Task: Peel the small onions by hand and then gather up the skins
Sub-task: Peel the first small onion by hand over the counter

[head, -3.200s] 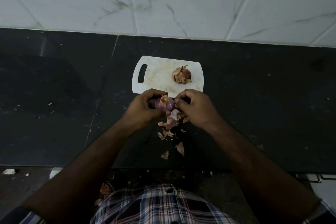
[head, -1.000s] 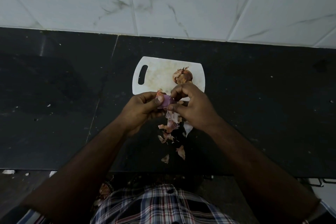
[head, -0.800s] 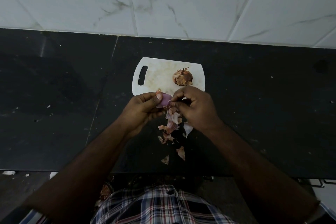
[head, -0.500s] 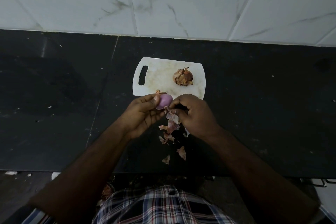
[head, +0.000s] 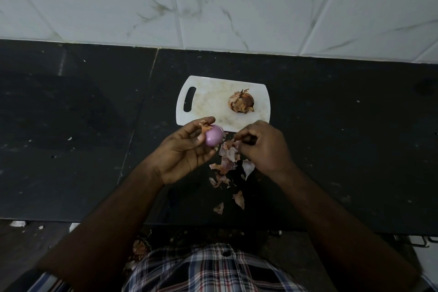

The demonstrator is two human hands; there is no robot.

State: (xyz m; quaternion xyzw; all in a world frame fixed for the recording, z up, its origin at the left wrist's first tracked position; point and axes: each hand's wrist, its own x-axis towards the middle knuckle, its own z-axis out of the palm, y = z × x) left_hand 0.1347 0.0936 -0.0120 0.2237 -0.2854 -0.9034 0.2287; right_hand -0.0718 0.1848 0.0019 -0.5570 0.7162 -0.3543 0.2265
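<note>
Your left hand point(head: 187, 152) holds the peeled onion point(head: 214, 138) in a fingertip grip, just in front of the cutting board point(head: 213, 95). Your right hand point(head: 263, 147) is curled, apparently pinching a skin scrap; I cannot confirm it. The bare bulb looks smooth and likely slippery: hold it at the ends. The skins point(head: 227, 161) are light and brittle, scattered on the dark tabletop point(head: 343, 149). An unpeeled onion point(head: 241, 102) sits on the board, below the tiled wall point(head: 237, 2).

I see a white cutting board point(head: 208, 104) lying on the black countertop point(head: 343, 149). Behind it runs a white marble-tiled wall point(head: 237, 2).
</note>
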